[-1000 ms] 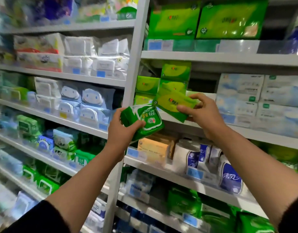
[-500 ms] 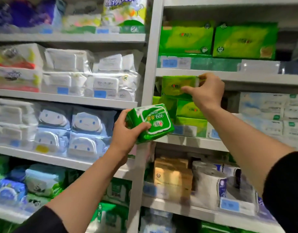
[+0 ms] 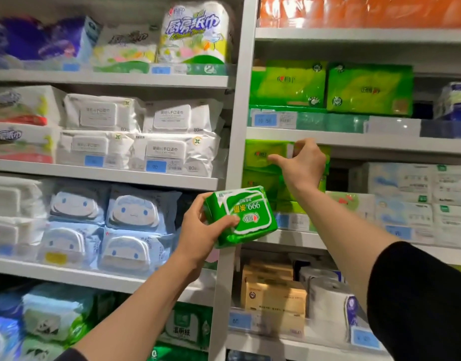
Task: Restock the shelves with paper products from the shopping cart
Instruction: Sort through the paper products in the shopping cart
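My left hand grips a dark green wipes pack with white lettering, held in front of the white shelf post. My right hand reaches into the middle right shelf. Its thumb lies across the front of a lime-green tissue pack and its fingers curl over the pack's top edge. That pack sits on top of a stack of similar lime-green packs, just under the shelf board above.
A white upright post divides the two bays. White wipes packs and blue cartoon-face packs fill the left shelves. Large green packs stand above, pale blue-white tissue packs at right, toilet rolls and beige packs below.
My right hand has raised the lime-green pack from in front of the shelf onto the top of the stack. My left hand has kept hold of the dark green pack.
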`<control>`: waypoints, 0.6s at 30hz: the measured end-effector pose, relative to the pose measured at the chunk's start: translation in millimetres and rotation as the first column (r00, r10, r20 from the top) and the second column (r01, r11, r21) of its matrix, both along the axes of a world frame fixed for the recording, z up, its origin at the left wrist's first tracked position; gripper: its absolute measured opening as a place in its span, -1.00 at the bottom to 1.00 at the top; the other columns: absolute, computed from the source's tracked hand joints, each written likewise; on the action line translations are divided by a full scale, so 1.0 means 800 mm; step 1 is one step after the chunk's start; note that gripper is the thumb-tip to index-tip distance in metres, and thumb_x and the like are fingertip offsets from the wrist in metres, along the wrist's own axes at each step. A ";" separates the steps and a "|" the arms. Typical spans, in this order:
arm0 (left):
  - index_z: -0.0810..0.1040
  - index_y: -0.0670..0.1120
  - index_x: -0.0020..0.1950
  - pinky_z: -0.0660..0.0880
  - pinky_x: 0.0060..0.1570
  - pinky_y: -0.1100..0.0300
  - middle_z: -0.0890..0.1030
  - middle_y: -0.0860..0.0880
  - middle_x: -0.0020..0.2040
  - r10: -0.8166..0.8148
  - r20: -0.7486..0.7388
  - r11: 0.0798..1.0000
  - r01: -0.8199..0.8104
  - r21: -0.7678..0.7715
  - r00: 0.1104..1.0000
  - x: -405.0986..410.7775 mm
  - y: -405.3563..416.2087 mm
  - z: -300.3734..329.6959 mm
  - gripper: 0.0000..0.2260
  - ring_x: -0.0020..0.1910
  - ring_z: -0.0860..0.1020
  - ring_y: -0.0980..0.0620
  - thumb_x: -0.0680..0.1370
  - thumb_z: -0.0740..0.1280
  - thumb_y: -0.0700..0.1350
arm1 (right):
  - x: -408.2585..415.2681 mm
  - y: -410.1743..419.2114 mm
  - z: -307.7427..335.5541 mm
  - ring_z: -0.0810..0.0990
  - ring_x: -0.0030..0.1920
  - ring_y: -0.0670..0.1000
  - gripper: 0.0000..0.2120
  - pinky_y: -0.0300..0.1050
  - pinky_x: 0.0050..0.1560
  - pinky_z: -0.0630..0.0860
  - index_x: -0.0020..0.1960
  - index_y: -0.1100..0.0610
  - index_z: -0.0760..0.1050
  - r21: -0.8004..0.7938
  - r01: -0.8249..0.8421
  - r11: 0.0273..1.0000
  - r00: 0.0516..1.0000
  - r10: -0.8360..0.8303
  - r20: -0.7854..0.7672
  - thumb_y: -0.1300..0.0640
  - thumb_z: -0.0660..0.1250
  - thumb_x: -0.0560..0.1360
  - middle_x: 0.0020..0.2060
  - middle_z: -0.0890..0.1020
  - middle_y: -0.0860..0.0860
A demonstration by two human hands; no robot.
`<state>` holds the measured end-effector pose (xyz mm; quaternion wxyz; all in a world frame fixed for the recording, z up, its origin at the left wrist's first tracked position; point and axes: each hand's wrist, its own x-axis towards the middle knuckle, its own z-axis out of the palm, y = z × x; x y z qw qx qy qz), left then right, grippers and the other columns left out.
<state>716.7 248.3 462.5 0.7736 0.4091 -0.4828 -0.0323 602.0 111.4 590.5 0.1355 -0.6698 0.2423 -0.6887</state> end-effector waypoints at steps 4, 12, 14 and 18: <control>0.52 -0.08 0.13 0.59 -0.18 0.21 0.68 -0.05 0.00 -0.007 -0.009 1.000 0.007 0.005 1.000 -0.003 -0.001 -0.004 -0.62 -0.04 0.65 0.09 0.38 0.47 -0.35 | 0.006 -0.008 0.001 0.52 -0.07 0.03 -0.46 -0.14 -0.14 0.36 0.11 0.21 0.42 0.020 -0.041 0.999 0.999 0.041 0.013 -0.01 0.59 0.32 -0.01 0.62 0.13; 0.53 -0.07 0.15 0.60 -0.17 0.19 0.68 -0.03 0.01 0.034 -0.026 0.999 -0.034 0.003 0.999 -0.011 -0.009 -0.007 -0.61 -0.05 0.65 0.11 0.39 0.47 -0.34 | 0.005 -0.019 0.005 0.45 -0.12 0.01 -0.58 -0.14 -0.15 0.34 0.02 0.21 0.45 -0.021 -0.074 0.997 0.996 0.073 -0.048 0.02 0.55 0.37 -0.13 0.50 0.01; 0.53 -0.06 0.15 0.62 -0.10 0.11 0.67 -0.05 0.02 0.050 -0.032 0.999 -0.050 0.002 0.998 -0.013 -0.012 -0.008 -0.61 -0.02 0.65 0.08 0.39 0.48 -0.34 | 0.005 -0.021 0.006 0.45 -0.10 0.00 -0.58 -0.14 -0.13 0.37 0.03 0.22 0.44 -0.012 -0.095 0.995 0.994 0.094 -0.046 0.03 0.55 0.37 -0.12 0.49 0.02; 0.52 -0.09 0.15 0.61 -0.12 0.11 0.67 -0.07 0.02 0.073 -0.034 0.997 -0.073 0.005 0.997 -0.015 -0.013 -0.011 -0.61 -0.01 0.65 0.05 0.38 0.48 -0.34 | 0.002 -0.029 0.007 0.47 -0.11 0.02 -0.60 -0.10 -0.10 0.42 -0.04 0.17 0.41 0.011 -0.123 0.992 0.992 0.123 -0.012 0.03 0.56 0.36 -0.15 0.50 0.02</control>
